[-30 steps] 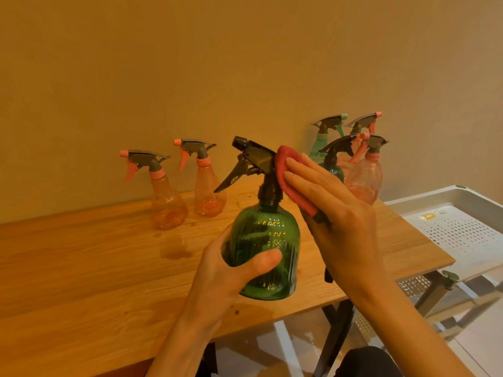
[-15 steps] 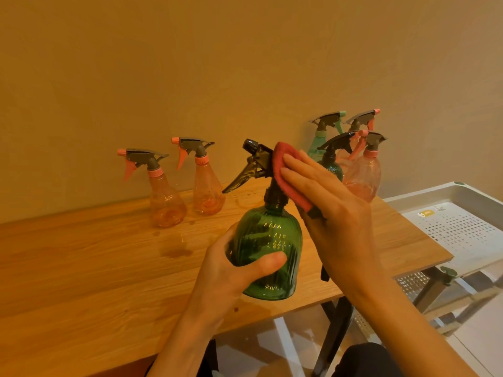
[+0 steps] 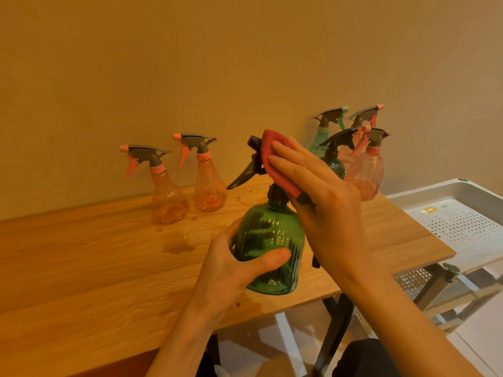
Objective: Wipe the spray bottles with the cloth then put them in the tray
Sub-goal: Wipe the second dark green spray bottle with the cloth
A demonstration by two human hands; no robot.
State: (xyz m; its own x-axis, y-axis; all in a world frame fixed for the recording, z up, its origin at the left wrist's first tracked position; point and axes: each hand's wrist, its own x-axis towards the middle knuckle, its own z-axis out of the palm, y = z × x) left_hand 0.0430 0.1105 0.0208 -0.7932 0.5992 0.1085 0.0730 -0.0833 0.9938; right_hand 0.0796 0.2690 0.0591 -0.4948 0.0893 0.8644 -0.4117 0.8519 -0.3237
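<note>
A dark green ribbed spray bottle [image 3: 269,248] with a black trigger head is held above the wooden table [image 3: 81,268]. My left hand [image 3: 234,270] grips its body from the left, thumb across the front. My right hand [image 3: 318,202] presses a red cloth [image 3: 275,159] against the top and back of the spray head, covering most of it. The white perforated tray [image 3: 462,227] stands to the right of the table, lower down.
Two orange spray bottles [image 3: 168,197] [image 3: 209,186] stand at the back of the table. A cluster of several bottles stands at the back right: a teal one [image 3: 322,137], a dark green one [image 3: 334,161] and orange ones [image 3: 367,172]. Wet spots [image 3: 178,247] mark the tabletop.
My right hand has slid the red cloth up and forward over the spray head. The green bottle has tilted slightly, its nozzle rising. My left hand keeps its grip.
</note>
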